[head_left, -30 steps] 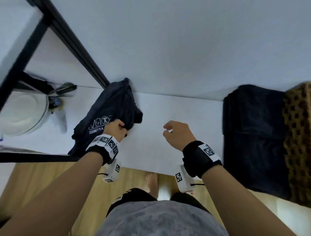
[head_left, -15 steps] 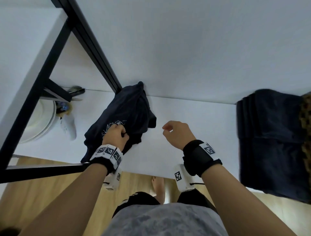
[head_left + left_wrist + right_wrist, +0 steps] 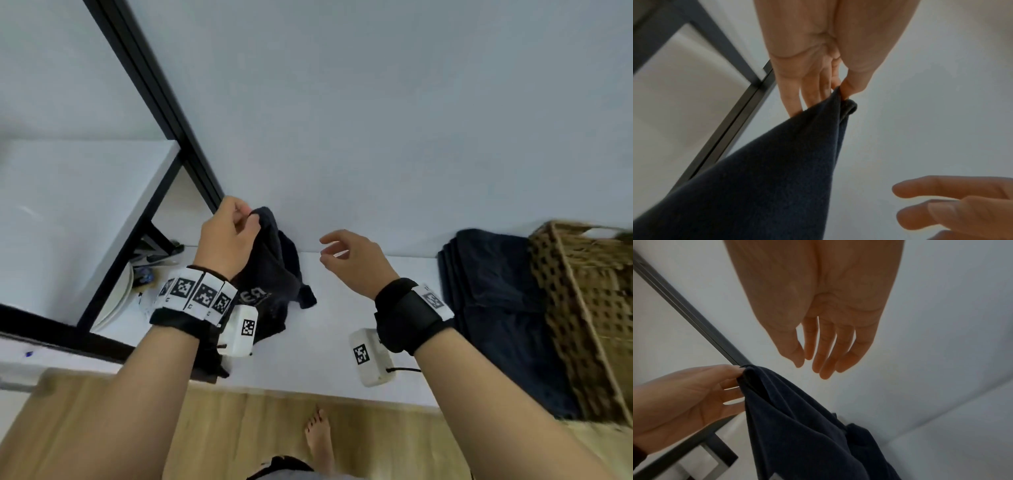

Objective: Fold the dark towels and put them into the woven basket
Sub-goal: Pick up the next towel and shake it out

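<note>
My left hand [image 3: 227,240] pinches the dark towel [image 3: 274,281] by what looks like a corner so it hangs free off the tabletop [image 3: 329,329]; right hand [image 3: 349,262] empty, fingers loose, beside it to catch another corner.

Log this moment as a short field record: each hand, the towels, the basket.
left hand: pinches a corner of the loose towel, lifting it
right hand: open, empty, beside the towel, not touching it
loose towel: unfolded, hanging from the pinch, lower part on the white table
folded towels: dark stack on the table, against the basket
basket: woven, at the right edge; contents cannot be told
</note>
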A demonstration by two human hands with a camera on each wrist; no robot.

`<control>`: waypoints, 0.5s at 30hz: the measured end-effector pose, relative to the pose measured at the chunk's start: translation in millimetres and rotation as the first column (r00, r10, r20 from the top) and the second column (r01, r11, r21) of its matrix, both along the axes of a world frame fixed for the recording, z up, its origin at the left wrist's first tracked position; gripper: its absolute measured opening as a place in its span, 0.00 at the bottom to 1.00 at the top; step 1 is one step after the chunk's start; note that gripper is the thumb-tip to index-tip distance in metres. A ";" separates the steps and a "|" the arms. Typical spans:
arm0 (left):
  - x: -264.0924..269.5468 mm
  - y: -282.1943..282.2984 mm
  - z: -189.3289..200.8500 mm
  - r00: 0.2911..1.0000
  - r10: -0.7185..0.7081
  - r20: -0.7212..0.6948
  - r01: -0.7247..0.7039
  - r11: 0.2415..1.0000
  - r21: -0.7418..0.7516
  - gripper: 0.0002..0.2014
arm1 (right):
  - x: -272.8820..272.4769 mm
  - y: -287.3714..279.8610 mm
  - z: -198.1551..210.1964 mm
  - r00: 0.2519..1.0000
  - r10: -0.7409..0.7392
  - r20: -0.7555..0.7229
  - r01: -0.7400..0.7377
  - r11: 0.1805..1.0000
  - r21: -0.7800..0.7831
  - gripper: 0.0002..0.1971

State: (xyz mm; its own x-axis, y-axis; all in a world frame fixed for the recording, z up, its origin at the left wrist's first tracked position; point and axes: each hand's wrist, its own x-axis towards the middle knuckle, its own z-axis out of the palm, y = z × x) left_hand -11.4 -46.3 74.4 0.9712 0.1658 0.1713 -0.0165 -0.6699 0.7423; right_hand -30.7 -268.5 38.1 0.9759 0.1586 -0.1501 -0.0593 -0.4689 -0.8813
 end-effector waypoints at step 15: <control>-7.9 -85.6 225.7 0.905 -0.287 0.315 0.279 0.958 0.070 0.07 | -5.2 -28.8 165.5 0.947 -0.112 0.301 0.053 0.979 0.199 0.22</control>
State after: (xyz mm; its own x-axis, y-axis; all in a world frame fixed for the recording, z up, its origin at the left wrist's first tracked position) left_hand -19.4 -131.8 300.2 0.8696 -0.1155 0.4800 -0.4411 -0.6184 0.6504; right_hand -35.9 -297.3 203.6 0.9801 0.0716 0.1851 0.1981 -0.2999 -0.9332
